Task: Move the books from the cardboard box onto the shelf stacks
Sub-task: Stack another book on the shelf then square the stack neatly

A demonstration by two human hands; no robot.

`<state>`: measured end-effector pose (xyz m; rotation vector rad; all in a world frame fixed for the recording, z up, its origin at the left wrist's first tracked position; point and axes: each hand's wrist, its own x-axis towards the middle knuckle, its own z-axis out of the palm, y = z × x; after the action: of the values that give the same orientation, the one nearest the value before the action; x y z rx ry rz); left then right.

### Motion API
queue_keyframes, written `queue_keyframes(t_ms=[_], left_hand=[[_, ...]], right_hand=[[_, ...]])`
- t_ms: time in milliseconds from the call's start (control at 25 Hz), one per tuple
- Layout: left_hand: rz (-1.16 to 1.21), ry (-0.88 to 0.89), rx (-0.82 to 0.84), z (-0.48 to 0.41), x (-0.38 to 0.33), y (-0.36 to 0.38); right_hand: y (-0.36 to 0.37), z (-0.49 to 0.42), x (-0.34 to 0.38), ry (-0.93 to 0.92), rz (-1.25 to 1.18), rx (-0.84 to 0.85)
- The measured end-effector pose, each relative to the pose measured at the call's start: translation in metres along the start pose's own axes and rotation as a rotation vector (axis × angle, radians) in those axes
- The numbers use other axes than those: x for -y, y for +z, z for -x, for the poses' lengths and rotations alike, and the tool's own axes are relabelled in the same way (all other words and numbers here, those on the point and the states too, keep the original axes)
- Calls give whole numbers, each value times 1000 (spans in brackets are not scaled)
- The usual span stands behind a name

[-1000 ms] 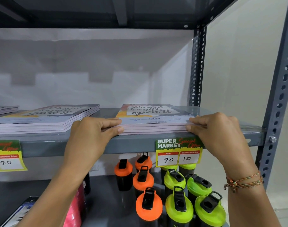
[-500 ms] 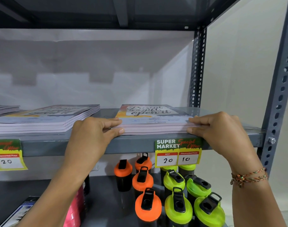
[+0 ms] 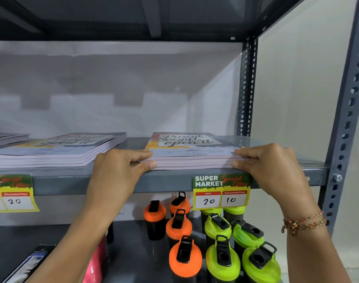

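A small stack of thin books point(image 3: 192, 154) with a "Present is a gift, open it" cover lies flat on the grey metal shelf point(image 3: 168, 181), near its front edge. My left hand point(image 3: 121, 170) grips the stack's left front corner, thumb on top and fingers at the edge. My right hand point(image 3: 270, 168) grips the right front corner the same way. A taller stack of the same books point(image 3: 58, 151) lies to the left, and a third stack point(image 3: 7, 137) shows at the far left edge. The cardboard box is out of view.
A price tag point(image 3: 221, 192) reading 20 and 10 hangs under the held stack; another tag point(image 3: 12, 194) hangs at the left. Orange bottles point(image 3: 178, 225) and green bottles point(image 3: 221, 260) crowd the lower shelf. A perforated grey upright point(image 3: 346, 127) stands at the right.
Both hands stay on the stack's front corners; the stack and hands have barely shifted. The view has shifted slightly.
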<state>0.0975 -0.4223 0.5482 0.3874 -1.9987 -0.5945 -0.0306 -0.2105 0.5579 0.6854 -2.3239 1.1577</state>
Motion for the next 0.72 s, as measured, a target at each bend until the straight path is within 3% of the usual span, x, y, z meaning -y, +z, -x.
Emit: queue_keyframes(t_ms=[240,400,560,720], left_hand=[[6,19,31,-1,2,-2],[-111,99,38,-3,1,-4],[-308,347,240,-8,-14,9],[-270,375,348,-20,-13,16]], right_hand=[[-2,2,2,-3,16,7],[1,2,8,-85,134,0],[17,-4,22,-369,230,132],[21,-4,20,-345,133,145]])
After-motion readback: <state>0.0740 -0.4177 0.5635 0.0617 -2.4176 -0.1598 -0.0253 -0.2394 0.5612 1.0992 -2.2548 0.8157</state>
